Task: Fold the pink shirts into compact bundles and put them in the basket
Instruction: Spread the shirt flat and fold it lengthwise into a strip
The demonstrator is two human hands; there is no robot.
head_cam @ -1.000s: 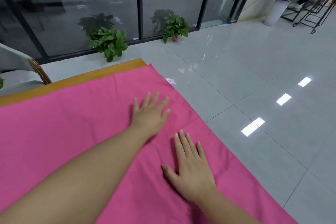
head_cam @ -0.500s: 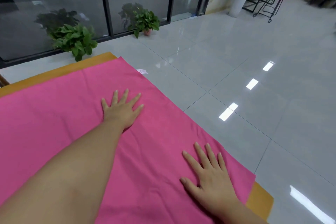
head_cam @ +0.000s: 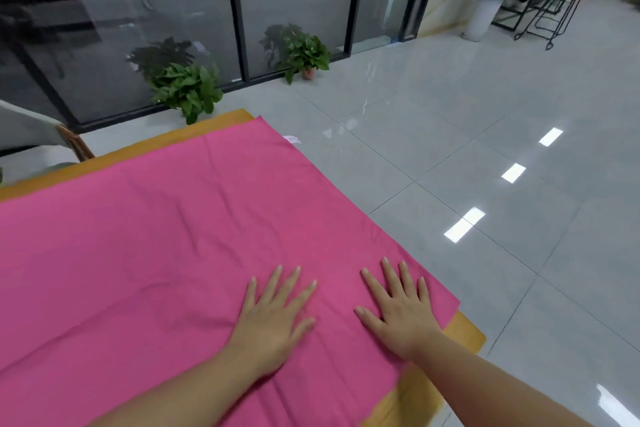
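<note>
A pink shirt [head_cam: 166, 236] lies spread flat over a table with a mustard-yellow cover [head_cam: 464, 333]. A small white label [head_cam: 291, 139] shows at its far right edge. My left hand [head_cam: 273, 319] rests palm down on the cloth near its right end, fingers spread. My right hand [head_cam: 401, 308] lies flat beside it, close to the shirt's near right corner, fingers apart. Neither hand grips the fabric. No basket is in view.
The table's right edge drops to a glossy grey tiled floor [head_cam: 485, 149]. Two potted plants [head_cam: 187, 87] [head_cam: 304, 52] stand by the glass wall. A chair [head_cam: 38, 132] sits at the far left. A white planter [head_cam: 483, 15] and black metal stands [head_cam: 550, 7] are far right.
My left hand has slid back toward me and to the right, ending beside my right hand. The right hand stays near the shirt's corner. The view has tilted, showing more of the table.
</note>
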